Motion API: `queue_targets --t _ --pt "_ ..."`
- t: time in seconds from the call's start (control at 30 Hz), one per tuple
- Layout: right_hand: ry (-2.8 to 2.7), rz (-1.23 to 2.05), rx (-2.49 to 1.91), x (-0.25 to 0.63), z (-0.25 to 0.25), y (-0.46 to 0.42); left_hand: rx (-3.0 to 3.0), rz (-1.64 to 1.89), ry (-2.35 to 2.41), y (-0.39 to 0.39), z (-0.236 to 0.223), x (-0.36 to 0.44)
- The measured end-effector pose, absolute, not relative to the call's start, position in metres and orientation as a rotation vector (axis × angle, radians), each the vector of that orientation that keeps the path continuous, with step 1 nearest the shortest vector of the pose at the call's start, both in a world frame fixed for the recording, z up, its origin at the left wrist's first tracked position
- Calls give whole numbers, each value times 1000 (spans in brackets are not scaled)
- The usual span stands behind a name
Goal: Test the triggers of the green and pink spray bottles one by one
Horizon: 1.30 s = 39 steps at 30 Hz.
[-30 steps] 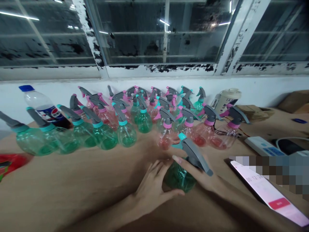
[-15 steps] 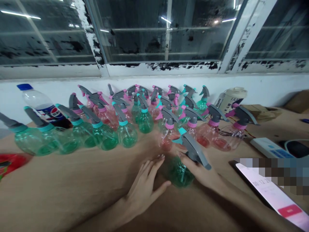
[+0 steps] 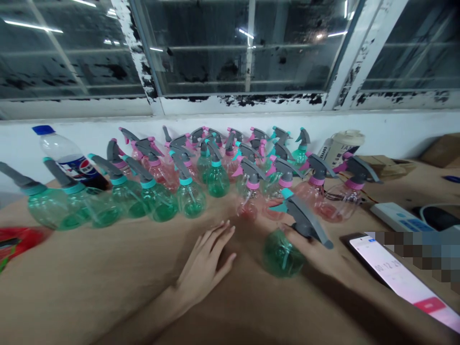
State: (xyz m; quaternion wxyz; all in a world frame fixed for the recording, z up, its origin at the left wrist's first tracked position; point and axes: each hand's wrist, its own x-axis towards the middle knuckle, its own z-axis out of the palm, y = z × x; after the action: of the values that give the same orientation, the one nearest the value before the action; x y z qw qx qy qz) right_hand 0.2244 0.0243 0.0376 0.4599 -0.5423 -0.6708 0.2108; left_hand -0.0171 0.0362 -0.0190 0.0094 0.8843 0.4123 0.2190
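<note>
My right hand is wrapped round a green spray bottle with a grey and turquoise trigger head, tilted a little, at the right of centre. Some of its fingers are hidden behind the bottle. To the left, my left hand is stretched out over the wooden table, fingers apart and holding nothing. Beyond the hands stand pink spray bottles with pink collars on the right, and green spray bottles with turquoise collars on the left. More bottles of both colours stand behind them.
A cola bottle stands at the back left, near a red packet. On the right lie a phone with a lit screen and a white power strip. A coffee cup stands by the wall below the windows.
My right hand has carried the green spray bottle slightly to the right. My left hand has shifted left, away from it. The view has moved a little.
</note>
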Motion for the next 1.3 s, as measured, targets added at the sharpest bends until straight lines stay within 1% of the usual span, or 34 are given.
queue_targets --t 0.27,0.37,0.47,0.67,0.9,1.03,1.17,1.3 --pt "-1535 604 -1441 256 27 20 2828 656 1451 47 -22 -44" --pt "-1462 582 -1497 263 23 19 2858 678 1464 47 -22 -45" --pt "-1409 541 -1538 263 22 17 2895 686 1462 45 -23 -42" --pt "-1406 592 -1533 260 25 8 2913 666 1425 39 -26 -37" --pt "-1419 602 -1513 262 13 -2 2923 635 1354 30 -26 -30" --pt "-1464 638 -1507 251 24 -6 2926 565 1341 25 -27 -26" --pt "-1580 564 -1483 239 41 -7 2891 538 1379 24 -29 -26" --pt "-1628 564 -1442 233 47 -4 2860 555 1408 25 -31 -27"
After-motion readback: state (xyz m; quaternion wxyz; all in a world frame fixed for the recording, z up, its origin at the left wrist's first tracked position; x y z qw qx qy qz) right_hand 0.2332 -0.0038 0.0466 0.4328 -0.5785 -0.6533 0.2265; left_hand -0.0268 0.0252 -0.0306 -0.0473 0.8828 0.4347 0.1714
